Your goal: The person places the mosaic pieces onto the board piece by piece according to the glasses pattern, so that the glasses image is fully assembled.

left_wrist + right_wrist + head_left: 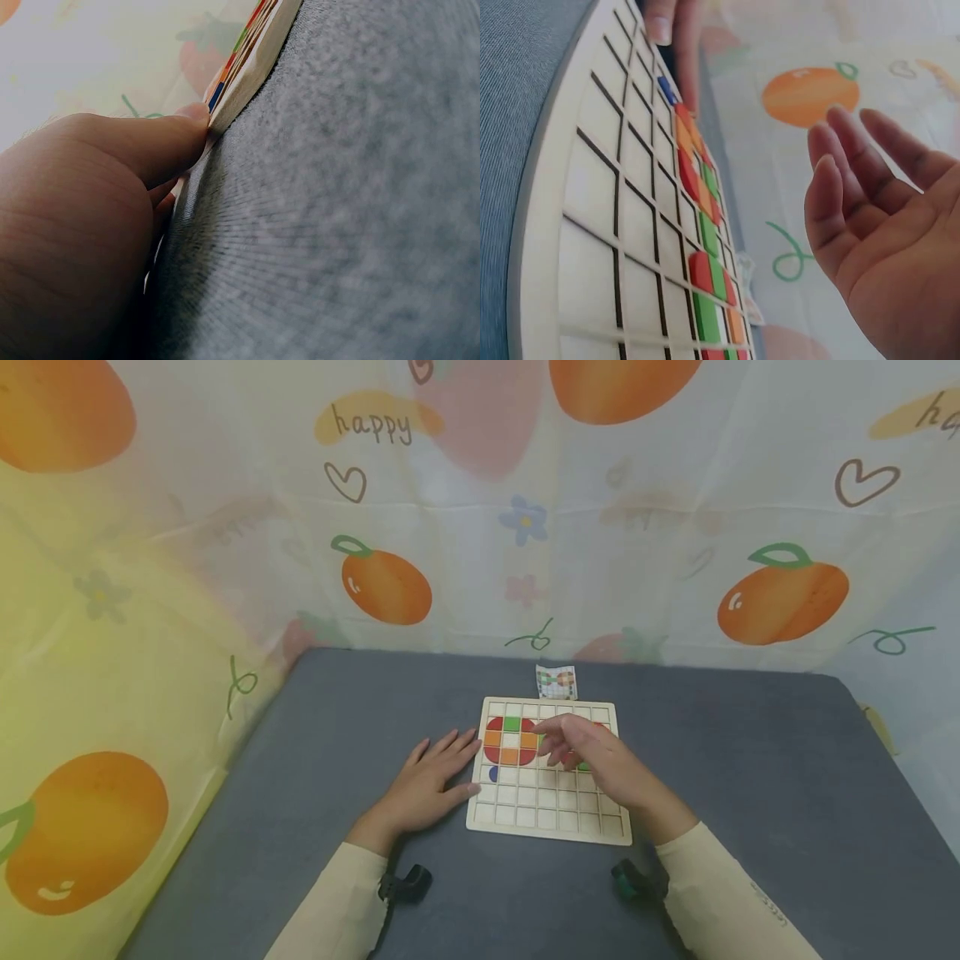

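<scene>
A pale wooden grid board (547,837) lies on the grey table. On its left side, red, orange and green tiles (510,757) form a rounded block around a pale middle cell. A blue rounded tile (492,773) sits just below that block. More red and green tiles (712,274) show in the right wrist view, partly hidden by the hand in the head view. My left hand (431,787) rests flat, its thumb and fingertips at the board's left edge. Over the tiled rows hovers my right hand (592,753), fingers loosely bent with nothing between them.
Behind the board's far edge is a small printed card (556,681) with a coloured grid pattern. Dark wrist devices (408,885) sit at both cuffs. A fruit-print curtain (622,527) hangs along the back of the grey table (337,710).
</scene>
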Tool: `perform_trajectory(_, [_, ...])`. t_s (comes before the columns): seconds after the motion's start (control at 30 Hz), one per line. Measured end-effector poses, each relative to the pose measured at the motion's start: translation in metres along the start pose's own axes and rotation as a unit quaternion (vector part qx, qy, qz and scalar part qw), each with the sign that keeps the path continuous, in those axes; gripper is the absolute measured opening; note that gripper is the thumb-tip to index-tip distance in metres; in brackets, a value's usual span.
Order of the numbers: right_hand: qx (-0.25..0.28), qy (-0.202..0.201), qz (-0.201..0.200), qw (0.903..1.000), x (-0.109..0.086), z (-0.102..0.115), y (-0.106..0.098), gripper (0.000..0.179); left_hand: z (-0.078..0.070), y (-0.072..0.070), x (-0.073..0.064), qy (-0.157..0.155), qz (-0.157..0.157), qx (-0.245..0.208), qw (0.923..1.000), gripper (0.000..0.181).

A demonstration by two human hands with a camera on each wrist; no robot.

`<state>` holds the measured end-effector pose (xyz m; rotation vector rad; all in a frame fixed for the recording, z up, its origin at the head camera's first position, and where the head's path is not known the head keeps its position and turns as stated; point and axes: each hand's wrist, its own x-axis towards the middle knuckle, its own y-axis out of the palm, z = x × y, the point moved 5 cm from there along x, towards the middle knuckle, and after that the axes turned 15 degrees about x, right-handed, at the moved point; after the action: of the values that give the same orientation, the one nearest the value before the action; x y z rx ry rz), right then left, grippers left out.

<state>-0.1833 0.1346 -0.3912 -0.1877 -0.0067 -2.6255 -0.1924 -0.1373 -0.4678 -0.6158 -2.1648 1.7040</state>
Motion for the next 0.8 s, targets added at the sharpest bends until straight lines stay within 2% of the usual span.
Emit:
perform_trajectory(0.1, [0.038,-0.009,0.007,0.9992,-0.007,0.001,-0.008,0.063,0.001,0.0,-0.001,-0.001,-0.001,-0.002,1.0,0.076])
perform_trajectory(0.23, [0.1,-0.015,0.037,0.9942,-0.02,-0.001,-0.017,0.076,0.002,0.001,0.0,0.001,-0.002,-0.006,1.0,0.076])
perform_trajectory(0.33, [0.123,-0.018,0.051,0.9909,-0.032,-0.004,-0.024,0.078,0.002,0.002,0.0,0.005,-0.003,-0.006,1.0,0.076])
perform_trajectory(0.6, [0.13,-0.022,0.05,0.99,-0.065,-0.01,-0.05,0.067,0.001,0.002,0.001,0.002,0.0,-0.003,1.0,0.076])
perform_trajectory(0.8, [0.114,-0.006,0.021,0.9932,-0.089,-0.021,-0.069,0.064,0.001,0.003,0.0,0.003,-0.003,0.001,1.0,0.076])
